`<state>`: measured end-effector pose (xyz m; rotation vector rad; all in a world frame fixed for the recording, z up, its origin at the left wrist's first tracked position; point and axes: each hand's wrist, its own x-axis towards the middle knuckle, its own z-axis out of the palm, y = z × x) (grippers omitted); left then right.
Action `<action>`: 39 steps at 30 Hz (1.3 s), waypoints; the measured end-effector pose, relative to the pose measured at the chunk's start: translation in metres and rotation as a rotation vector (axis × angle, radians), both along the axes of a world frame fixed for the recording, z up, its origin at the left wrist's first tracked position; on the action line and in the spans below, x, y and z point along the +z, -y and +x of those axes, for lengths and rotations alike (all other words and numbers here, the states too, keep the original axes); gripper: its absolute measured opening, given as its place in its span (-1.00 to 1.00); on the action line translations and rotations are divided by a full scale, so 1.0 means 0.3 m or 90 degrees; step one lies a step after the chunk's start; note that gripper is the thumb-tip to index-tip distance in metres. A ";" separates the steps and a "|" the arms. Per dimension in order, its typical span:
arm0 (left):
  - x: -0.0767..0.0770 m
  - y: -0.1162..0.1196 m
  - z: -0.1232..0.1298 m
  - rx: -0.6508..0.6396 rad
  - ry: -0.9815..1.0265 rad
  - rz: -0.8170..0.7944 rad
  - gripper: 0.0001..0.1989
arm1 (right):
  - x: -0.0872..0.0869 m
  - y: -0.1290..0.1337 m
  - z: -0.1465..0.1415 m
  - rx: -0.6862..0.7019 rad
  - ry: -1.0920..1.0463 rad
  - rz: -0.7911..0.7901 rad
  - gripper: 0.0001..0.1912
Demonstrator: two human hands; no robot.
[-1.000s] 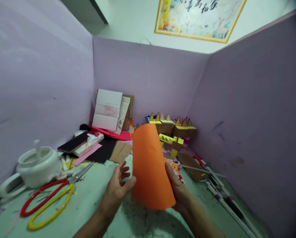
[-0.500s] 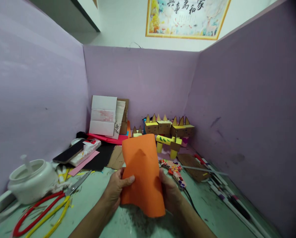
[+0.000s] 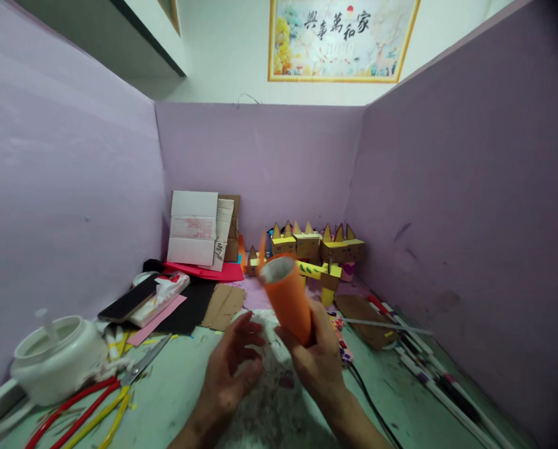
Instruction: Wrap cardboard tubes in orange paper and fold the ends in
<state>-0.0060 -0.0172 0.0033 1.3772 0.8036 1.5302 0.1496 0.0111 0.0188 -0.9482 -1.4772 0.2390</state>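
Holding an orange paper roll (image 3: 291,308) one-handed above the surface (image 3: 169,380).
The surface spreads beneath the roll, with the white pot (image 3: 66,362) far to the roll's left and the scissors (image 3: 130,375) between the two; the left hand (image 3: 227,368) is just left of the roll, its grip loosely open, fingers parted and holding nothing, while the right hand (image 3: 323,362) wraps the roll's lower part, its grip closed around it, and the roll tilts with its hollow end up; whether its seam is fixed cannot be told, so if it is loose, an easing right grip could let the paper spring open, too hard a squeeze could crease the wall, and uneven finger pressure could skew the blurred top rim.
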 end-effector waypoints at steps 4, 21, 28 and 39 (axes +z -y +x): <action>0.015 0.038 0.027 -0.112 0.161 -0.025 -0.30 | -0.043 0.030 -0.075 -0.109 0.295 0.195 -0.39; 0.070 0.011 -0.039 -0.059 0.570 -0.273 -0.55 | -0.037 0.082 -0.055 0.492 -0.458 -0.416 -0.30; 0.086 -0.003 -0.080 0.018 0.514 -0.265 -0.50 | -0.021 0.062 -0.008 0.374 -0.513 -0.434 -0.44; 0.113 0.007 -0.165 0.063 0.254 -0.167 -0.51 | 0.002 0.039 0.072 0.444 -0.517 -0.276 -0.43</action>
